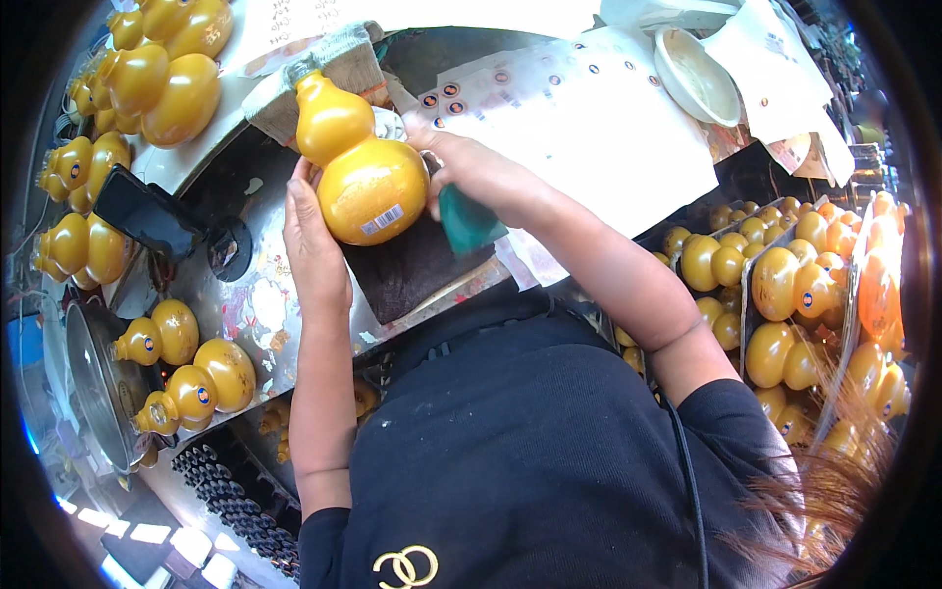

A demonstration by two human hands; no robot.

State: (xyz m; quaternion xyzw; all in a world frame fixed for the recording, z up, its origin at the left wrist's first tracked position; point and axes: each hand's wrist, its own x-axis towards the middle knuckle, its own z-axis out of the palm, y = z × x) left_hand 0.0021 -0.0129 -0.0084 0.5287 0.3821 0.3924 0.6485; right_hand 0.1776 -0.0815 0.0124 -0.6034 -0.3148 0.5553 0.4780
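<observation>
A glossy yellow gourd-shaped bottle (365, 191) lies tilted over a dark mat (412, 275), its glass neck toward the far left and a white barcode label on its large bulb. My left hand (312, 231) grips the bottle's left side, fingers partly hidden behind it. On the bottle's right, my right hand (469, 169) is closed round a green flat scraper-like piece (469, 221) that sticks out below the palm. Something white and crumpled (390, 125) shows between that hand and the bottle's waist; I cannot tell whether it is cloth or paper.
A worn block (339, 74) stands behind the bottle's neck. Sticker sheets (559, 108) and a pale oval bowl (695, 77) lie far right. A phone (147, 211) on a stand is at left. More gourd bottles (224, 375) stand left, others in racks (775, 285) at right.
</observation>
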